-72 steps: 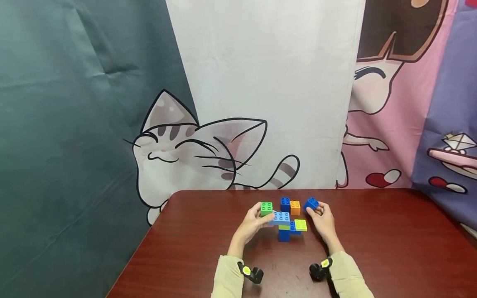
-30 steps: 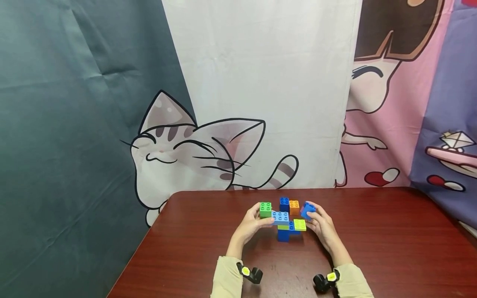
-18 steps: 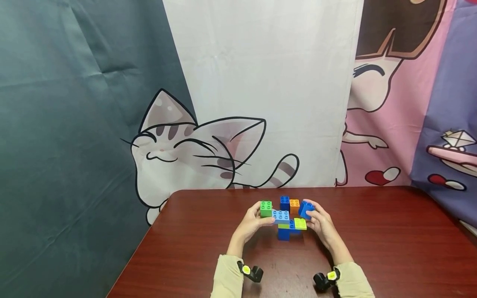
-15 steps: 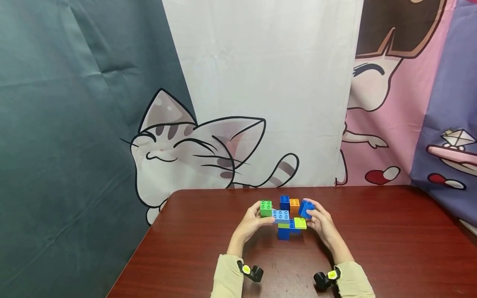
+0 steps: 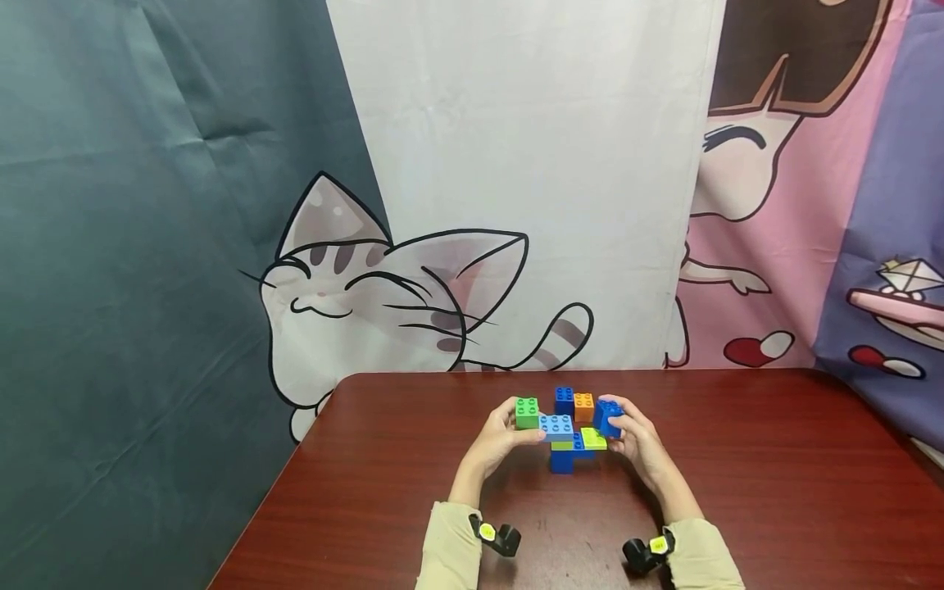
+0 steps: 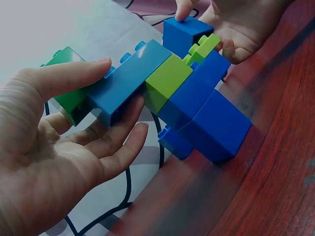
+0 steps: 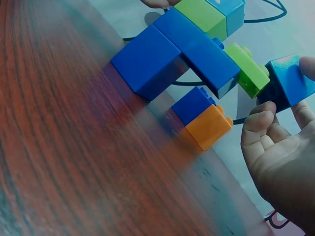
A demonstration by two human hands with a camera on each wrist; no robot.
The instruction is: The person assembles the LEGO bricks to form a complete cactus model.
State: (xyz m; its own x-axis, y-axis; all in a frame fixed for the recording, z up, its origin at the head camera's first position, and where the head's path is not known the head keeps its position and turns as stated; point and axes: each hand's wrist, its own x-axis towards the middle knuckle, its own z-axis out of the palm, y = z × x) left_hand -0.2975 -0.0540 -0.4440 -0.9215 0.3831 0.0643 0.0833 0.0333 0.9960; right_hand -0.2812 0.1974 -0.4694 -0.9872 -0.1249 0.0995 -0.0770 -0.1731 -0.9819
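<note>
Brick model (image 6: 170, 78) sits between 2 hands, toward the far side of a red-brown table (image 5: 354, 508).
Left hand (image 5: 492, 449) has the light blue brick (image 5: 556, 427) up top pinched between thumb and fingers, with a green brick (image 5: 527, 413) at that same end. Right hand (image 5: 640, 447) is pinching 1 blue brick (image 5: 608, 418), thumb on one side and fingers on the other, right by the lime piece (image 5: 593, 439) that sticks out sideways; can't tell if those 2 touch. Behind all that, 1 dark blue brick (image 5: 564, 401) and 1 orange brick (image 5: 583, 407) stand side by side.
</note>
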